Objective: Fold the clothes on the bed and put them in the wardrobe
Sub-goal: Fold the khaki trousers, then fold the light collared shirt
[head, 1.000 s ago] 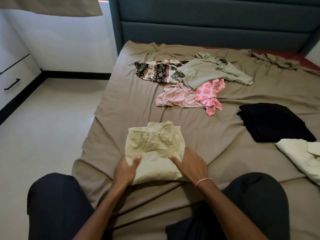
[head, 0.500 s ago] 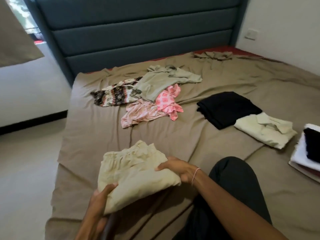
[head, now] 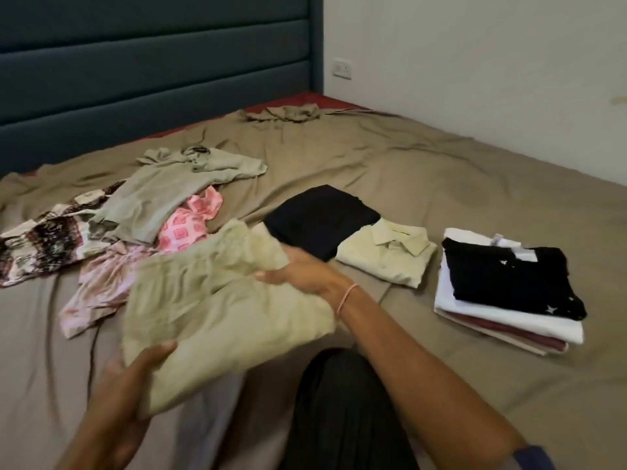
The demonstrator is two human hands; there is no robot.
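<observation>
Folded beige garment [head: 220, 310] held clear of the bed sheet [head: 441, 171], low over the lap, gripped from both sides. Left hand [head: 135, 371] at the near lower corner: thumb laid on top of the cloth, the rest tucked underneath and hidden. Right hand [head: 302, 273] at the far right edge, fingers [head: 298, 262] curled round the fold, thumb pressed along its side, thin bracelet [head: 346, 295] on the wrist. Gathered waistband end turned away, toward the headboard [head: 152, 62]. Cloth slightly blurred.

Just beyond the right hand, flat on the sheet, a folded black garment [head: 322, 215], touching a folded pale yellow shirt [head: 386, 256] with its collar up. Further right and apart from these, a stack of folded clothes [head: 509, 300]: black piece with small white marks on top, white beneath, maroon and cream at the bottom.

Behind and left of the held garment, an unfolded heap: grey-green shirt [head: 163, 195] spread over a pink patterned piece [head: 183, 228] and a dark patterned piece [head: 40, 245] at the left edge; pale pink garment [head: 98, 290] nearest, partly covered by the beige cloth.

Crumpled bunch of sheet [head: 285, 113] near the head of the bed, red mattress corner showing beside it. White wall socket [head: 342, 69] just right of the headboard. Dark-clad knee [head: 339, 401] at the bottom, below the right forearm.
</observation>
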